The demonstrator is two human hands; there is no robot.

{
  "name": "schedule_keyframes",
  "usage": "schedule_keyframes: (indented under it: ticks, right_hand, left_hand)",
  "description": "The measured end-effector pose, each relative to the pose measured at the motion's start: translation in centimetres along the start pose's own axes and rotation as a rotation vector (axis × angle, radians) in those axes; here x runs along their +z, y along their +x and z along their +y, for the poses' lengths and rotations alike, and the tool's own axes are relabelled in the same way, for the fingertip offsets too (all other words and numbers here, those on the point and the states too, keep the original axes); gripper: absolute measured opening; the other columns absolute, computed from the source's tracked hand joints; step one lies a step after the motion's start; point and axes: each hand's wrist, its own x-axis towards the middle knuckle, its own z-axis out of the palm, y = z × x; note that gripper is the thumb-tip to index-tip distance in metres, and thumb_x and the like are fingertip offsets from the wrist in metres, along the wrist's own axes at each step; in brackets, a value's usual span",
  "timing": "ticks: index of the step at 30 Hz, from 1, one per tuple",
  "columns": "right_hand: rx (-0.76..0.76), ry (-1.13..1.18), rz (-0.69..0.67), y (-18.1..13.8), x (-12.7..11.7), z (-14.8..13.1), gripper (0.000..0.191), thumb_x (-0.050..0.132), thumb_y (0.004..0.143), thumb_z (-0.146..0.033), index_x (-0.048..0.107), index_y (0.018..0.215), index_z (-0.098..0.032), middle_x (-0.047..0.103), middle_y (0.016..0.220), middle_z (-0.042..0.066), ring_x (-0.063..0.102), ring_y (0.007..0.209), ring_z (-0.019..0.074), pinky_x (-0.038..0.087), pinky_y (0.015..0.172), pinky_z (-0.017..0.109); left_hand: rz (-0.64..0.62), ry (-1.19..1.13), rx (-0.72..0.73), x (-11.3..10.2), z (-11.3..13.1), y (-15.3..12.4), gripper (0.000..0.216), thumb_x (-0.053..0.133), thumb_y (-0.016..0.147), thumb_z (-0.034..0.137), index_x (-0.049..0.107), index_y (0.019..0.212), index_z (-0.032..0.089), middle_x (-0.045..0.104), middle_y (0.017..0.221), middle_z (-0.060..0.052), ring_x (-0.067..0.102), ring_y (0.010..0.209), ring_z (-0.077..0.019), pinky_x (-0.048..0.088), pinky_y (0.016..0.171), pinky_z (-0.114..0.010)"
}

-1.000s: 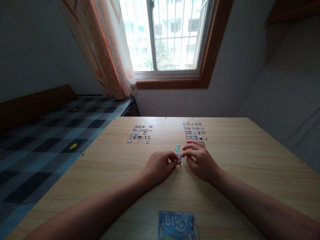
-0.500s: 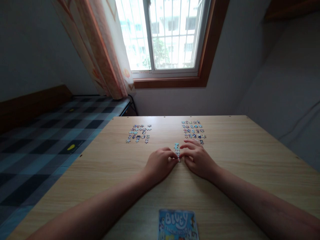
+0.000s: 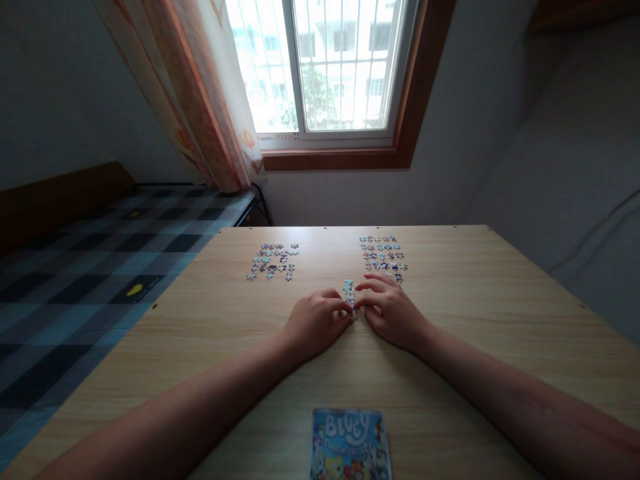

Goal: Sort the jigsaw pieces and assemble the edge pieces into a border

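Note:
A narrow strip of joined jigsaw puzzle pieces [image 3: 349, 288] lies on the table between my hands, pale blue at its far end. At its near end, my left hand [image 3: 317, 321] closes thumb and forefinger on a small puzzle piece, mostly covered by the fingertips. From the other side my right hand [image 3: 393, 308] reaches in with curved, spread fingers. Its fingertips rest against or right beside the strip's right edge; nothing shows in its grip. Just beyond the right hand sits a group of loose puzzle pieces [image 3: 381, 256], some hidden by its fingers.
Another group of loose puzzle pieces [image 3: 273, 253] lies farther left on the wooden table [image 3: 225, 413]. A blue picture box or booklet marked "Bluey" [image 3: 350, 447] lies at the near edge. A bed with a checked cover [image 3: 100, 267] stands left of the table, under a curtained window.
The view has shifted slightly, so everything sits a little higher and to the left. Both hands stay at the strip's near end, with the fingertips adjusting slightly around the piece.

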Motion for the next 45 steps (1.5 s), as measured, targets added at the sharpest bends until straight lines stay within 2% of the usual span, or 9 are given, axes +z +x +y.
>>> schedule_keyframes:
  ticks: [10, 17, 31, 45]
  right_hand:
    - [0.004, -0.015, -0.014, -0.11, -0.71, 0.16, 0.022, 0.062, 0.083, -0.011, 0.077, 0.082, -0.026, 0.073, 0.11, 0.003, 0.053, 0.127, 0.0297, 0.038, 0.111, 0.057]
    - [0.001, -0.036, -0.017, -0.23, -0.97, 0.07, 0.022, 0.061, 0.084, -0.012, 0.077, 0.084, -0.026, 0.073, 0.11, 0.003, 0.052, 0.128, 0.0295, 0.038, 0.112, 0.055]
    - [0.002, -0.053, -0.044, -0.13, -1.02, 0.18, 0.023, 0.06, 0.084, -0.011, 0.077, 0.085, -0.025, 0.073, 0.111, 0.003, 0.053, 0.127, 0.0278, 0.039, 0.113, 0.052]
    - [0.001, -0.034, -0.045, -0.02, -0.86, -0.12, 0.024, 0.06, 0.083, -0.008, 0.076, 0.088, -0.025, 0.073, 0.112, 0.005, 0.055, 0.125, 0.0281, 0.041, 0.111, 0.053]
  left_hand:
    - [0.017, 0.063, 0.08, 0.62, -0.15, 0.36, 0.014, 0.066, 0.09, 0.032, 0.079, 0.092, 0.027, 0.075, 0.097, -0.003, 0.067, 0.082, -0.0169, 0.053, 0.078, -0.033]
    - [0.019, 0.118, 0.1, 0.29, 0.49, 0.5, 0.018, 0.063, 0.091, 0.034, 0.079, 0.091, 0.024, 0.074, 0.096, -0.004, 0.066, 0.082, -0.0176, 0.052, 0.077, -0.033]
    - [0.019, 0.128, 0.042, 0.53, 0.4, 0.55, 0.019, 0.064, 0.091, 0.037, 0.078, 0.096, 0.025, 0.074, 0.098, -0.004, 0.064, 0.082, -0.017, 0.049, 0.077, -0.032]
    - [0.007, 0.118, 0.038, 0.1, 0.26, 0.32, 0.015, 0.066, 0.09, 0.034, 0.077, 0.088, 0.025, 0.074, 0.093, -0.003, 0.064, 0.079, -0.0171, 0.051, 0.074, -0.032]
